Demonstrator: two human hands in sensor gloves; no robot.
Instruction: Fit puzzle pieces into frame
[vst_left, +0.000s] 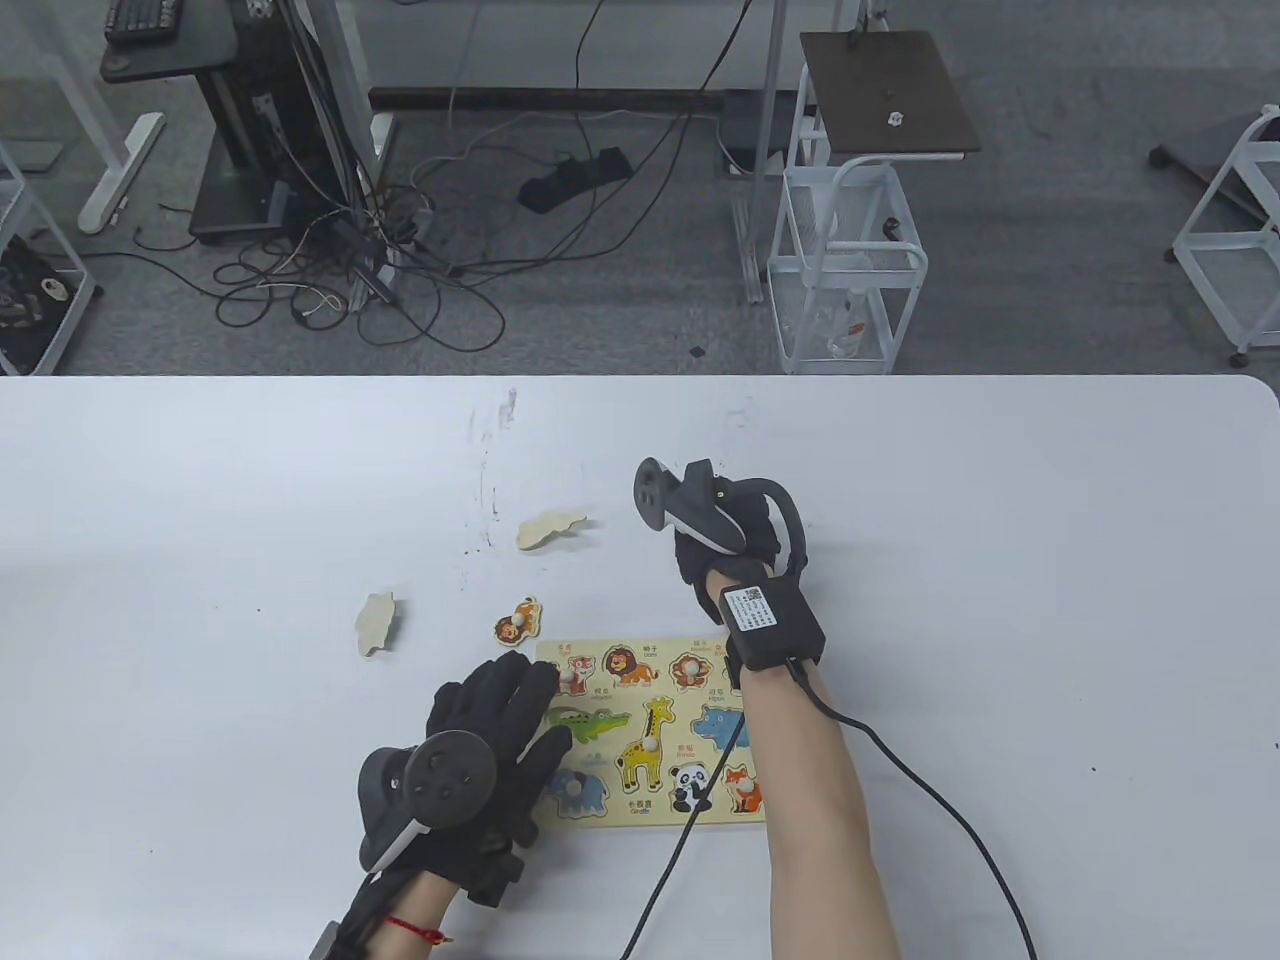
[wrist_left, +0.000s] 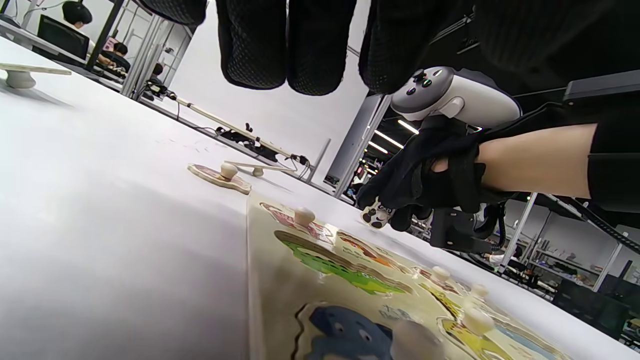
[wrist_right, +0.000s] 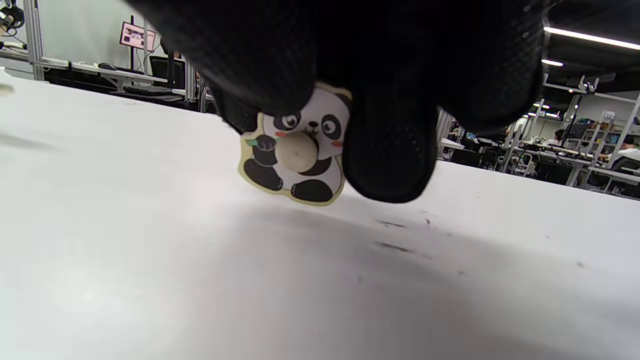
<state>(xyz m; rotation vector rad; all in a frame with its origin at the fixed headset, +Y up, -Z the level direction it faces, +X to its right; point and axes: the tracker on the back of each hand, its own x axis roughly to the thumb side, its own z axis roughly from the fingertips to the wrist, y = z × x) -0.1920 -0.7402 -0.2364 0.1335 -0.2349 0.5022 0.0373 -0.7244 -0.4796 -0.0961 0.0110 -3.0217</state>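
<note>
The wooden puzzle frame (vst_left: 640, 812) lies at the near middle of the table with several animal pieces in it; it also shows in the left wrist view (wrist_left: 265, 280). My left hand (vst_left: 500, 730) rests flat, fingers spread, on the frame's left side. My right hand (vst_left: 715, 530) is just beyond the frame's far edge and pinches a panda piece (wrist_right: 295, 150) a little above the table. The panda piece also shows in the left wrist view (wrist_left: 376, 216). A face-up animal piece (vst_left: 517, 622) lies by the frame's far left corner.
Two face-down wooden pieces lie on the table, one (vst_left: 548, 528) left of my right hand and one (vst_left: 376, 622) further left. A cable (vst_left: 900, 760) runs from my right wrist across the table's near right.
</note>
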